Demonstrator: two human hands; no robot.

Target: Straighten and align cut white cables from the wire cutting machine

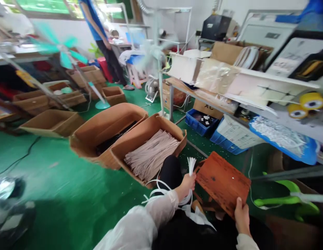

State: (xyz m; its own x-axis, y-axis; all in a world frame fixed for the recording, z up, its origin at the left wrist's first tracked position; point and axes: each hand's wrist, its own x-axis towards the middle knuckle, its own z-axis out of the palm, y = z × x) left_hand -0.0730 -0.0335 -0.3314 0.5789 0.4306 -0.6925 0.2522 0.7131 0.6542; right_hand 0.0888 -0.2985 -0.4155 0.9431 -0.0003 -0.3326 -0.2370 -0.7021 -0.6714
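My left hand (186, 185) is closed around a bunch of white cords (190, 166) whose ends stick up above the fist and trail down in loops over my lap. My right hand (241, 215) grips the near corner of a worn reddish-brown wooden stool (221, 181), which is tilted between my knees. Just ahead of my left hand stands a cardboard box (148, 152) filled with flat tan paper pieces.
More open cardboard boxes (104, 133) lie on the green floor (59, 194). A metal table (229, 93) at right carries white sheets, yellow tape rolls (305, 104) and a blue tray (283, 139); blue bins sit beneath. Fans stand behind. A person in blue (101, 38) stands far back.
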